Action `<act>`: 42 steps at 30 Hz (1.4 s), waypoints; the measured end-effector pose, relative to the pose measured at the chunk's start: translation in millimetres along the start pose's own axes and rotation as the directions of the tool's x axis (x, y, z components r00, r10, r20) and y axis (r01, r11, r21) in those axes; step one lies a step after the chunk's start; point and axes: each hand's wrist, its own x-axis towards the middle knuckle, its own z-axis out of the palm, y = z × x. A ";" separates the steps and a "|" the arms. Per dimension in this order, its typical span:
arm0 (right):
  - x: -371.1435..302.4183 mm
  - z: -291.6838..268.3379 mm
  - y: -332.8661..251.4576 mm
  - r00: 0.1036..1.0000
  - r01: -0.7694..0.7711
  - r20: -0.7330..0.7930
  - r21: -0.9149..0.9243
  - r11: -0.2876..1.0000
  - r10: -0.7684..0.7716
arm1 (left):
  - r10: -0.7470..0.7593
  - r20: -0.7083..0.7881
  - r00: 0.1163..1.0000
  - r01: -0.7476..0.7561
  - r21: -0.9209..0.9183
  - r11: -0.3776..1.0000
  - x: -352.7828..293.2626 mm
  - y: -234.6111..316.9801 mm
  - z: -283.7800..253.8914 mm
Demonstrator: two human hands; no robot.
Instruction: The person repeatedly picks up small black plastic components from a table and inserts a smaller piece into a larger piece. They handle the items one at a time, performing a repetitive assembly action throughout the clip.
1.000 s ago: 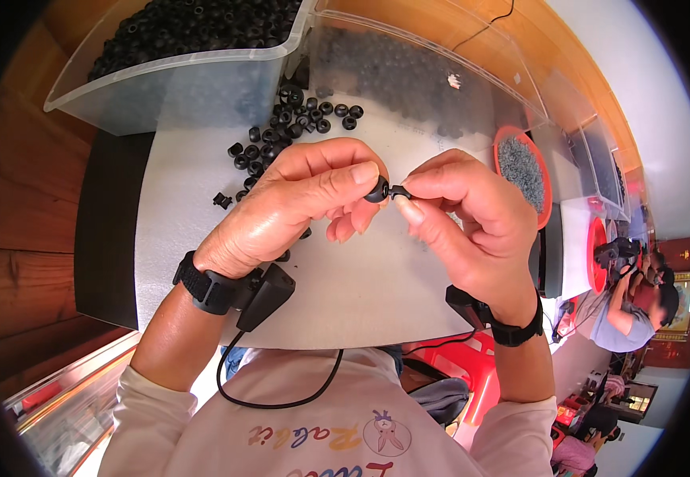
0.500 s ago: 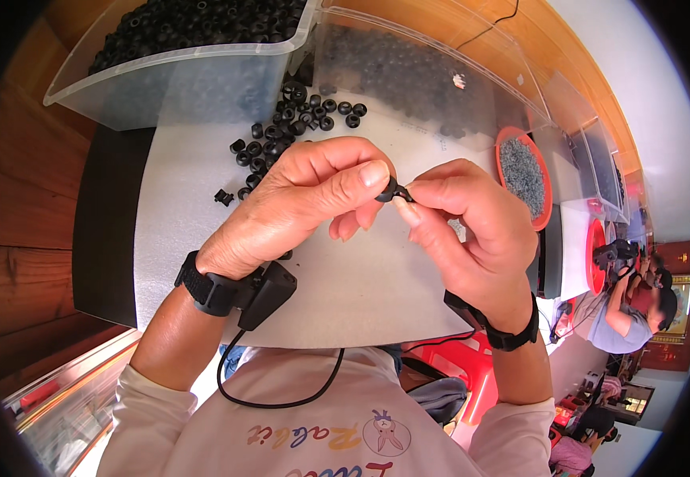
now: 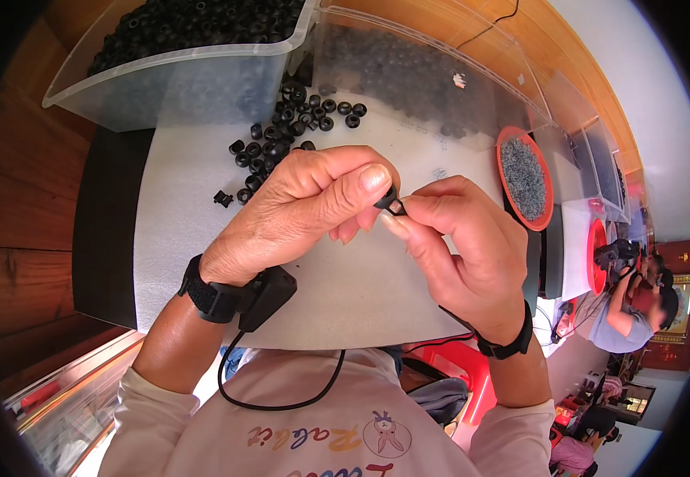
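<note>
My left hand (image 3: 309, 203) pinches a small round black plastic part (image 3: 386, 196) between thumb and fingers. From its lower right side a little black open loop (image 3: 396, 207) sticks out. The thumb and forefinger of my right hand (image 3: 472, 250) meet at that loop; the exact contact is partly hidden by the fingertips. Beyond my left hand lies a loose heap of black ring-shaped plastic parts (image 3: 277, 131) with holes through them. A differently shaped black piece (image 3: 223, 199) with notched ends lies left of the heap.
A clear bin (image 3: 186, 60) of black ring parts stands at the far left, and another clear bin (image 3: 432, 60) beside it. An orange basket (image 3: 546, 179) holds small grey pieces. A red stool (image 3: 472, 366) is below the table edge; people sit farther right.
The loop on the black part is now visible as an open frame, tilted down. My right hand has shifted slightly down and left; my left hand has barely moved.
</note>
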 end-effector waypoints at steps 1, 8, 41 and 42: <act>-0.2 0.5 -0.5 1.000 0.002 -0.006 -0.006 1.000 -0.002 | -0.001 -0.001 1.000 0.001 -0.001 1.000 -0.1 0.3 0.4; -0.2 -3.5 -0.3 0.994 -0.087 0.065 0.032 0.996 0.085 | 0.000 -0.009 1.000 0.000 -0.001 1.000 -0.3 0.3 3.5; 18.0 0.8 13.4 0.867 -0.454 0.386 0.350 0.819 0.316 | -0.057 -0.105 0.993 0.059 0.019 0.998 2.5 3.0 10.9; 17.9 1.7 13.3 0.861 -0.468 0.391 0.362 0.806 0.325 | -0.055 -0.112 0.992 0.058 0.021 0.998 2.5 2.2 11.1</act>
